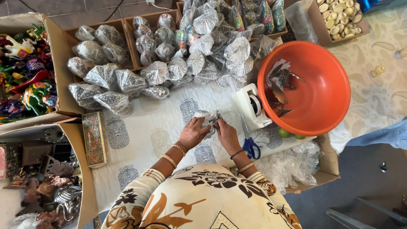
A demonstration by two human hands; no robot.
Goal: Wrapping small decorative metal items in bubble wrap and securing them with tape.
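Note:
Both my hands meet over a small silver foil-wrapped bundle (204, 115) on the white patterned cloth (140, 127). My left hand (193, 132) cups it from the left, fingers curled round the wrapping. My right hand (227, 135) pinches the foil at the bundle's right side. Bangles sit on both wrists. The underside of the bundle is hidden by my fingers.
Several silver-wrapped bundles (157, 73) are heaped behind, in cardboard boxes and on the cloth. An orange bowl (322, 97) with foil scraps stands to the right, beside a white tape dispenser (250, 107) and blue-handled scissors (251, 146). A decorated box (94, 139) lies left; boxes of colourful figurines (25, 68) further left.

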